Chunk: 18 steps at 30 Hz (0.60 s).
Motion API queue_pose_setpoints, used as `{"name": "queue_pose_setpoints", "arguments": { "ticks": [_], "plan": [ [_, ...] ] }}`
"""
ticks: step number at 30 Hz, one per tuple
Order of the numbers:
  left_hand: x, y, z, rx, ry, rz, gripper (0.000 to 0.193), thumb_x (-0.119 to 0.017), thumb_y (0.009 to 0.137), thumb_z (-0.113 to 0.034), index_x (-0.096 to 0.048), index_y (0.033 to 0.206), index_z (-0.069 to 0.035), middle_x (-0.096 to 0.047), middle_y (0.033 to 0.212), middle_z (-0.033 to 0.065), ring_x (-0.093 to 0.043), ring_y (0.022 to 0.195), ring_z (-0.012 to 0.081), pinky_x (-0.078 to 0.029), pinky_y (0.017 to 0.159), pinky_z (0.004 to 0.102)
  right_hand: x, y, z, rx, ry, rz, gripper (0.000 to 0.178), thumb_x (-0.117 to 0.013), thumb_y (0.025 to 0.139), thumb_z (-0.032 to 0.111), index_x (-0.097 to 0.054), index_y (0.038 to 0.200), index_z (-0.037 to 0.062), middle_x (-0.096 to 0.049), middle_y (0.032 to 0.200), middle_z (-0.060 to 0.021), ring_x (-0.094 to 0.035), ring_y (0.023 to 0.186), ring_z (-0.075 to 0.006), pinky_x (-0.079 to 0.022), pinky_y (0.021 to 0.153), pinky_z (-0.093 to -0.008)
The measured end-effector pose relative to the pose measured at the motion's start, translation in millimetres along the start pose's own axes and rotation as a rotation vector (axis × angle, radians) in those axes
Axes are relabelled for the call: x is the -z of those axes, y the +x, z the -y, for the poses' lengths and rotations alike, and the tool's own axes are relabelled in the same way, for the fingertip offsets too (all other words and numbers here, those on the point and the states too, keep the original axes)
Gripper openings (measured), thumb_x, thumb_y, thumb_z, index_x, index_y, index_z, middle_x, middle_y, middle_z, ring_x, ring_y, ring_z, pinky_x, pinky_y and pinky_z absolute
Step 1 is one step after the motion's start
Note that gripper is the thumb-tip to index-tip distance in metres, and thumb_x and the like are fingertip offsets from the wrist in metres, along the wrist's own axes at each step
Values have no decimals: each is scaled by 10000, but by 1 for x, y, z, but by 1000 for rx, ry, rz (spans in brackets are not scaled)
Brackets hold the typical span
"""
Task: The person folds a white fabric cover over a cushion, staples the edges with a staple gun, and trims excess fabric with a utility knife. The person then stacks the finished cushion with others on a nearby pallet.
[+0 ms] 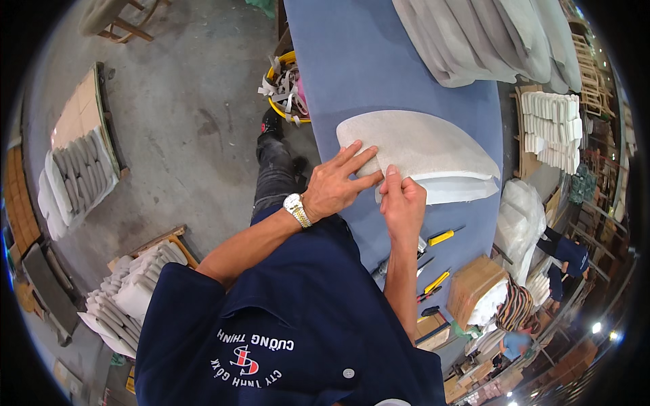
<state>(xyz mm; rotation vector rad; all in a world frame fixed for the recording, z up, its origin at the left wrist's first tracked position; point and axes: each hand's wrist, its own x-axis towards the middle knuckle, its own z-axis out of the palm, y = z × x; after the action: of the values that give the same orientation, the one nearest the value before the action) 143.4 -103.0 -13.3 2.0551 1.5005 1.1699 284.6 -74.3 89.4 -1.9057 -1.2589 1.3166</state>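
Observation:
A light grey, fabric-covered curved pad (426, 139) lies on the blue cloth-topped table (325, 61). Along its near side a white layer (457, 191) shows beneath the grey fabric. My left hand (338, 179) rests on the pad's left end, its fingers stretched out and spread over the fabric. Close beside it, the curled fingers and thumb of my right hand (403, 201) pinch the fabric at the near edge. Exactly how much cloth is between those fingertips is hidden.
Several grey padded pieces (487, 40) are heaped at the table's far end. Near my right forearm lie yellow-handled tools (441, 237) and a cardboard box (476, 287). A yellow basket of scraps (288, 88) stands left of the table. Stacked pads (84, 176) sit on the floor at left.

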Motion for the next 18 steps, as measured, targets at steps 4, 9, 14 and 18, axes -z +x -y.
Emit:
{"name": "queue_pose_setpoints", "arguments": {
  "ticks": [4, 9, 14, 18],
  "plan": [
    [5, 3, -5, 56, -83, 9, 564, -766, 679, 60, -749, 1161, -233, -624, 1456, 88, -600, 1355, 334, -640, 869, 362, -2, -3, -7, 12, -5, -11, 486, -627, 1061, 325, -609, 677, 27, -524, 489, -22, -482, 430, -73, -343, 430, -265],
    [3, 6, -6, 93, -129, -37, 505, -823, 727, 2, -735, 1182, -198, -644, 1423, 94, -620, 1328, 333, -630, 918, 375, 0, -1, -13, 76, -2, -17, 472, -625, 1064, 309, -606, 687, 25, -529, 499, -18, -495, 455, -66, -351, 441, -263],
    [4, 15, -4, 128, -191, -101, 525, -850, 762, -66, -693, 1260, -114, -668, 1390, 108, -640, 1299, 323, -606, 973, 387, 1, 4, -14, 128, 7, -49, 457, -626, 1066, 293, -604, 697, 24, -534, 517, -13, -502, 479, -59, -356, 455, -254],
    [7, 23, -3, 155, -194, -129, 527, -846, 789, -91, -681, 1289, -92, -696, 1343, 116, -655, 1275, 321, -599, 980, 389, -4, 12, -11, 167, 98, -32, 427, -621, 1075, 254, -602, 710, 33, -544, 559, -8, -475, 493, -47, -349, 474, -234]
  ]
}}
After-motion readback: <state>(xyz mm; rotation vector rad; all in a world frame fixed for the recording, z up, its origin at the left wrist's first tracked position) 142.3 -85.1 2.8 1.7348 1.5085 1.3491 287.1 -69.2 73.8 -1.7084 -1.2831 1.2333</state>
